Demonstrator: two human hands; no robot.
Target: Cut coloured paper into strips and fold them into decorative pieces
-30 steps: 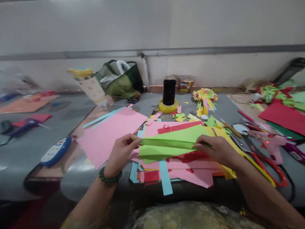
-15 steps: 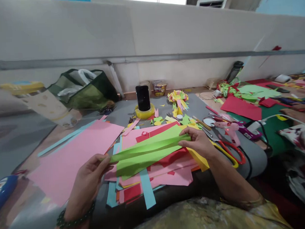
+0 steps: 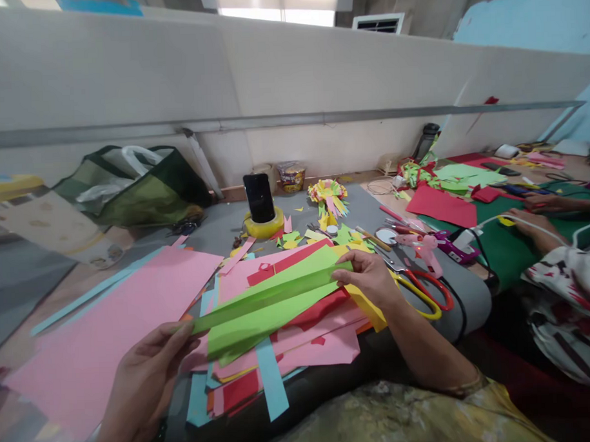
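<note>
A folded strip of green paper (image 3: 273, 296) is stretched between my two hands. My left hand (image 3: 152, 364) pinches its left end between thumb and fingers. The right end is pinched by my right hand (image 3: 367, 278). Directly under the strip lies a wider green sheet (image 3: 250, 327), on top of a stack of pink, red, yellow and blue papers. A light blue strip (image 3: 272, 380) sticks out of the stack toward me. Left of the stack lies a large pink sheet (image 3: 133, 304).
Scissors with red and yellow handles (image 3: 430, 292) and a pink glue gun (image 3: 424, 250) lie to the right. Behind the stack, a phone (image 3: 259, 198) leans in a yellow tape roll (image 3: 265, 226), near a paper flower (image 3: 328, 197). Another person's hand (image 3: 537, 228) is at far right.
The view has turned a little to the right, so everything sits further left. Both hands still hold the green strip. More of the other person's hands shows at the right.
</note>
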